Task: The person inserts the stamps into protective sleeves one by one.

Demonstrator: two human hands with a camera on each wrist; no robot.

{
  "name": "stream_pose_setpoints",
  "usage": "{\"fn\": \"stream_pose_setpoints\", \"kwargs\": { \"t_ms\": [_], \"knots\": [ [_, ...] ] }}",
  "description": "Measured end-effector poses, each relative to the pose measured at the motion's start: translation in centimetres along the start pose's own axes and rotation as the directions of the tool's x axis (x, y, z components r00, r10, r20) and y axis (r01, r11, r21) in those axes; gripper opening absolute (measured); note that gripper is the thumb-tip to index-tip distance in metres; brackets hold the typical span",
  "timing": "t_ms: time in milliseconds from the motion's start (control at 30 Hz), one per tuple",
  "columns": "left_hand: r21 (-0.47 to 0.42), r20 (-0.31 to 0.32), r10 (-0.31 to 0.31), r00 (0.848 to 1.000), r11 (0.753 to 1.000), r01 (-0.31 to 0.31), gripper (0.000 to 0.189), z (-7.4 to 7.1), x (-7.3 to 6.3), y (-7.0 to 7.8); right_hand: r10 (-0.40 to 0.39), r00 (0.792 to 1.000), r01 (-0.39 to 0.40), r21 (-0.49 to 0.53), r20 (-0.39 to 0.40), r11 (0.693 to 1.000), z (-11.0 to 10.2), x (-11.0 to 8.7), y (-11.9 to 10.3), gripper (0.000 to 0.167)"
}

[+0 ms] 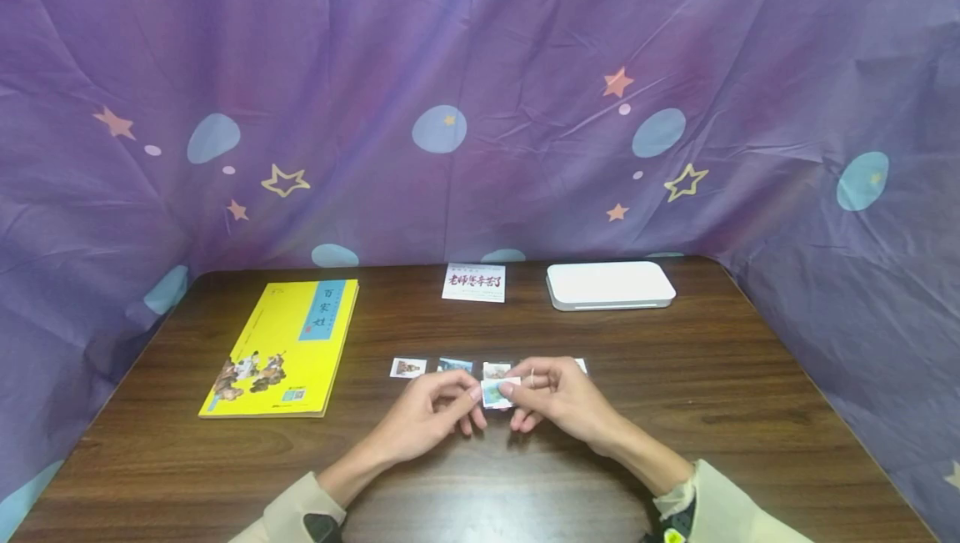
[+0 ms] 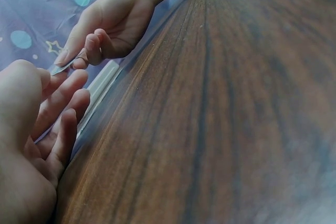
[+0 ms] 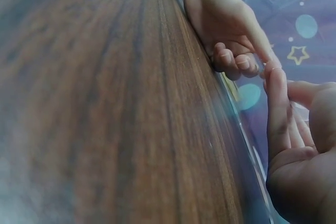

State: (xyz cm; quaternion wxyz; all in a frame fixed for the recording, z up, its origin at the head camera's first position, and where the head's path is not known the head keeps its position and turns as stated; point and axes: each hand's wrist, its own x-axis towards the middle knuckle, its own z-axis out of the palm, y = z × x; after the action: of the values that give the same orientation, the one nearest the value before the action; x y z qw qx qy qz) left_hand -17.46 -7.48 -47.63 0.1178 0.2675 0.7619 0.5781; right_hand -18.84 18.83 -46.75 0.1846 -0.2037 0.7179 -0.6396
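Note:
Between both hands, low over the table, is a small stamp-like picture card (image 1: 493,394) in green and blue. My right hand (image 1: 562,401) pinches it, thumb on its face and fingers behind. At its left edge, my left hand (image 1: 431,409) holds it by thumb and forefinger tips, the other fingers loosely bent. In the left wrist view the card (image 2: 59,68) appears edge-on at the fingertips. Beyond the hands lies a row of similar cards: one with a reddish-brown figure (image 1: 408,368), a blue one (image 1: 455,365), a pale one (image 1: 497,370); the right hand partly covers another (image 1: 581,365).
A yellow book (image 1: 288,351) with a blue title panel lies on the left of the wooden table (image 1: 480,493). At the back are a white card with red writing (image 1: 474,283) and a white flat box (image 1: 611,284). A purple patterned cloth (image 1: 360,67) hangs behind.

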Motion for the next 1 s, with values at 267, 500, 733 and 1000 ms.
{"fn": "stream_pose_setpoints", "kwargs": {
  "t_ms": [267,500,733,1000],
  "knots": [
    [-0.008,0.006,0.028,1.000,1.000,-0.028,0.017,0.02,0.04,-0.11,-0.019,1.000,0.019,-0.001,0.014,1.000,-0.02,-0.05,-0.02,0.027],
    [-0.009,0.009,0.032,0.999,0.999,-0.032,0.017,0.04,0.04,-0.12,-0.022,1.000,0.022,-0.001,0.021,1.000,0.00,-0.08,-0.05,0.026],
    [-0.006,0.008,0.026,1.000,1.000,-0.026,0.017,0.08,0.00,-0.07,-0.027,0.999,0.027,-0.009,0.027,1.000,-0.04,-0.09,0.01,0.026],
    [-0.007,0.012,0.047,0.999,0.999,-0.047,0.015,0.06,-0.02,-0.29,-0.029,0.999,0.030,-0.024,0.034,0.999,0.02,-0.10,-0.01,0.026]
  ]
}}
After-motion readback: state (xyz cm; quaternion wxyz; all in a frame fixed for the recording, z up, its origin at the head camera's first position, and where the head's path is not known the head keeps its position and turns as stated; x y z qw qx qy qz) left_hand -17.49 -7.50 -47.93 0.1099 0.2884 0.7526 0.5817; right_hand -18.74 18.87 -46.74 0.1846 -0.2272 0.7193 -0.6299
